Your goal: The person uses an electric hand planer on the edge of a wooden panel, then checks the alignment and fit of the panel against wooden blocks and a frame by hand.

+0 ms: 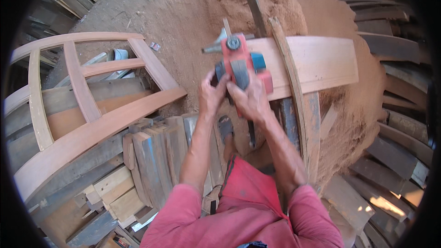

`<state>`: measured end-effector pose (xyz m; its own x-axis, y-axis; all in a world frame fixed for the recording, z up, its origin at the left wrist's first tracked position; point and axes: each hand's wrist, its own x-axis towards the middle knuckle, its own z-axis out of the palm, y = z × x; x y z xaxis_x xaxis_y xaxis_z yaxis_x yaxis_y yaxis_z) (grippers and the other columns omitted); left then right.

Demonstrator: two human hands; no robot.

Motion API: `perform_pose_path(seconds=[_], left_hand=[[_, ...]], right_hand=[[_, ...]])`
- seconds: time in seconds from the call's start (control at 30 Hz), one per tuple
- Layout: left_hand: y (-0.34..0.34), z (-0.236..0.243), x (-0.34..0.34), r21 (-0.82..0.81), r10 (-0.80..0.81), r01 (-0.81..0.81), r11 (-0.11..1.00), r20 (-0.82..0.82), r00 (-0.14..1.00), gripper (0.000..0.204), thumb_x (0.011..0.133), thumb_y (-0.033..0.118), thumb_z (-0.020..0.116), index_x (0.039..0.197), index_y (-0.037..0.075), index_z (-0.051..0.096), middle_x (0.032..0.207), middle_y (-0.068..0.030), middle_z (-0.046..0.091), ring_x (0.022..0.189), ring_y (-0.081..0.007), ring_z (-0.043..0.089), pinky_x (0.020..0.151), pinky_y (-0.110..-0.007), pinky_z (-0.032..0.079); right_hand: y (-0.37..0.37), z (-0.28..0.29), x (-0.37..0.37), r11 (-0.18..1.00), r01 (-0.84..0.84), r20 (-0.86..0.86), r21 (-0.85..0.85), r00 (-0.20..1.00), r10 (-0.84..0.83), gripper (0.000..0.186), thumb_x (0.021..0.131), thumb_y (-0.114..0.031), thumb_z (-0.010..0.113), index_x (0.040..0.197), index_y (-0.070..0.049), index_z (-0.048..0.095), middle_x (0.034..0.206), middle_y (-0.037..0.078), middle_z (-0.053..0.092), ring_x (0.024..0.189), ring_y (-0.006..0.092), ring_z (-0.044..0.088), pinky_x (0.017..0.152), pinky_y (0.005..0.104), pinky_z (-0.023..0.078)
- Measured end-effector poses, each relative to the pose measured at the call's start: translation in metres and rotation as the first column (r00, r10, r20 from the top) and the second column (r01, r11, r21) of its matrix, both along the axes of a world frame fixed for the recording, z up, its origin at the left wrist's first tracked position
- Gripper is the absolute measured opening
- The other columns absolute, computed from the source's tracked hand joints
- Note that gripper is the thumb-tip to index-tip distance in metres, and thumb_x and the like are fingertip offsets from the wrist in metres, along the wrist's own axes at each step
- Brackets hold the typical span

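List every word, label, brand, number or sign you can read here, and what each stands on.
None can be read.
Red power planer: no legible wording; any marks on its dark round knob are too small and blurred.
Small crumpled scrap: too small to read.

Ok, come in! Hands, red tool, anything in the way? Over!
Left hand and right hand on red power planer. Pale board extends to its right. Narrow wooden strip crosses over board, maybe in the way.
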<state>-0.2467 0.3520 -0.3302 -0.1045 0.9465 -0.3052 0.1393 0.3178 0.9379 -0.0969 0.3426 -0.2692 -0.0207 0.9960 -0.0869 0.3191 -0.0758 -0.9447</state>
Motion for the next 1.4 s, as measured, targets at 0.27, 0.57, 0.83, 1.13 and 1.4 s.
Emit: perform_pose_path(seconds=[0.27, 0.57, 0.83, 1.13, 1.4], left_hand=[[0.034, 0.041, -0.052, 0.189, 0.250, -0.337, 0.922, 0.372, 0.894, 0.048, 0.102, 0.038, 0.063, 0.131, -0.001, 0.063, 0.098, -0.0024, 0.064, 0.087, -0.0103, 0.056, 0.080, -0.025, 0.046], [-0.117, -0.062, -0.114, -0.010, 0.349, -0.350, 0.937, -0.052, 0.936, 0.055, 0.105, 0.045, 0.053, 0.133, -0.002, 0.059, 0.112, -0.0086, 0.064, 0.106, -0.0189, 0.059, 0.098, -0.034, 0.047], [-0.171, -0.014, -0.011, -0.092, 0.055, -0.052, 0.994, 0.025, 0.998, 0.055, 0.101, 0.036, 0.062, 0.136, -0.005, 0.055, 0.124, -0.0187, 0.057, 0.115, -0.0292, 0.058, 0.103, -0.041, 0.046], [-0.146, 0.064, 0.011, 0.173, -0.126, 0.156, 0.973, -0.171, 0.977, 0.076, 0.093, 0.046, 0.072, 0.142, -0.007, 0.050, 0.121, -0.0193, 0.056, 0.115, -0.0299, 0.056, 0.100, -0.041, 0.046], [-0.160, 0.032, 0.018, 0.011, -0.039, 0.042, 0.999, -0.155, 0.987, 0.074, 0.085, 0.029, 0.084, 0.143, -0.005, 0.053, 0.113, -0.0149, 0.058, 0.107, -0.0265, 0.061, 0.095, -0.038, 0.051]], right_hand=[[0.035, 0.047, 0.018, 0.998, -0.039, -0.132, 0.039, 0.990, 0.044, 0.042, 0.089, -0.029, 0.069, 0.117, 0.002, 0.066, 0.081, 0.007, 0.066, 0.064, 0.0160, 0.063, 0.060, 0.0316, 0.054], [-0.057, 0.108, 0.081, 0.952, 0.257, -0.189, -0.167, 0.939, -0.287, 0.041, 0.090, -0.028, 0.072, 0.116, 0.002, 0.060, 0.075, 0.001, 0.058, 0.058, 0.0085, 0.052, 0.053, 0.0259, 0.048], [-0.100, 0.088, 0.091, 0.909, 0.351, -0.124, -0.225, 0.915, -0.384, 0.036, 0.087, -0.012, 0.071, 0.117, -0.003, 0.054, 0.093, 0.003, 0.053, 0.063, 0.0089, 0.056, 0.056, 0.0266, 0.054], [-0.132, 0.072, 0.043, 0.958, 0.007, -0.175, -0.285, 0.983, -0.059, 0.033, 0.087, -0.013, 0.073, 0.112, 0.001, 0.059, 0.088, 0.009, 0.067, 0.074, 0.0169, 0.064, 0.068, 0.0359, 0.054], [-0.147, 0.038, 0.025, 0.958, 0.003, -0.061, -0.286, 0.998, -0.021, 0.029, 0.086, -0.014, 0.073, 0.103, 0.003, 0.057, 0.080, 0.017, 0.066, 0.072, 0.0282, 0.070, 0.067, 0.0410, 0.054]])
